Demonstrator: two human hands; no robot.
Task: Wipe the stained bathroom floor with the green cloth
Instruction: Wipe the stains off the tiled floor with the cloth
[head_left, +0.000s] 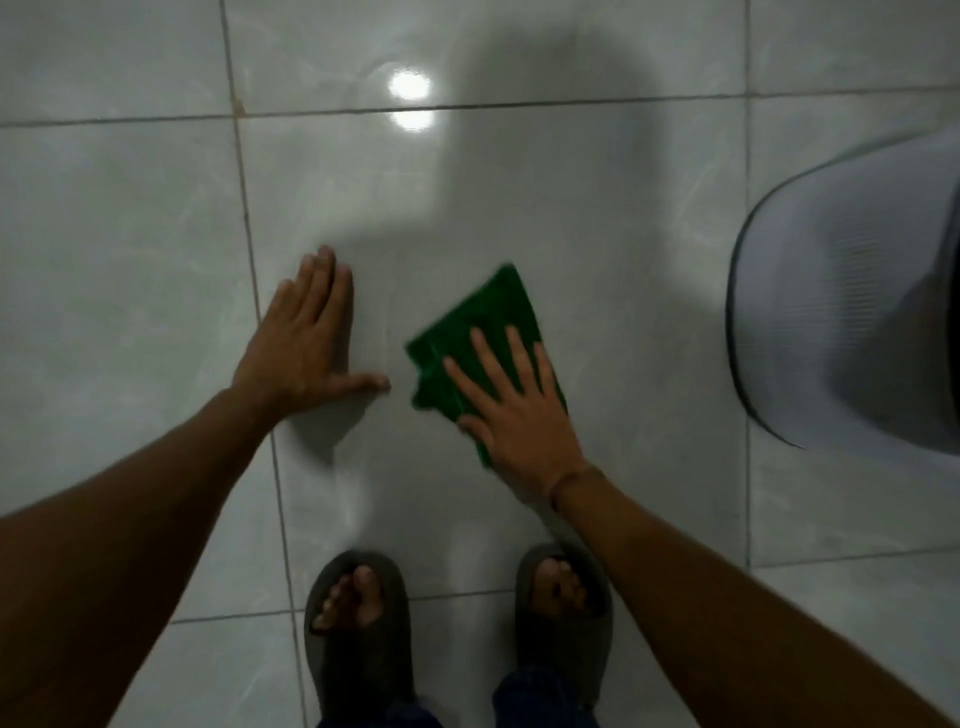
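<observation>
Green cloth (480, 332), seemingly folded, flat.

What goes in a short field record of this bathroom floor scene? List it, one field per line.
left hand: flat on the floor tile, fingers together, holding nothing
right hand: spread flat, pressing on the green cloth
green cloth: folded, lying on the floor under the right hand
floor: glossy pale tiles, a ceiling light reflected; no clear stain visible
slippers: dark, on both feet, behind the hands
white fixture: at the right edge, apart from the cloth
</observation>
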